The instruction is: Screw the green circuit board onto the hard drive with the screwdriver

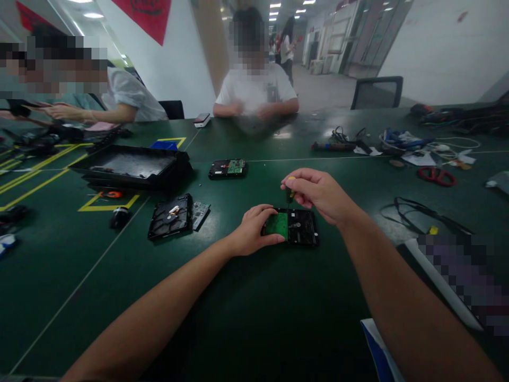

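A black hard drive (303,229) with a green circuit board (278,225) lies flat on the dark green table. My left hand (254,231) is wrapped around its left end, thumb along the near edge and fingers over the far one. Above the drive's far edge, my right hand (314,192) grips a small screwdriver with a yellow and black handle (290,194). The screwdriver points down, its tip close to the board's edge; whether it sits in a screw cannot be made out.
Left of the drive lie another hard drive (170,216) and a loose circuit board (200,215). A third drive (227,168) and a black tray (135,163) are farther back. Red-handled scissors (436,176) and cables (421,212) lie on the right. A person (254,85) sits opposite.
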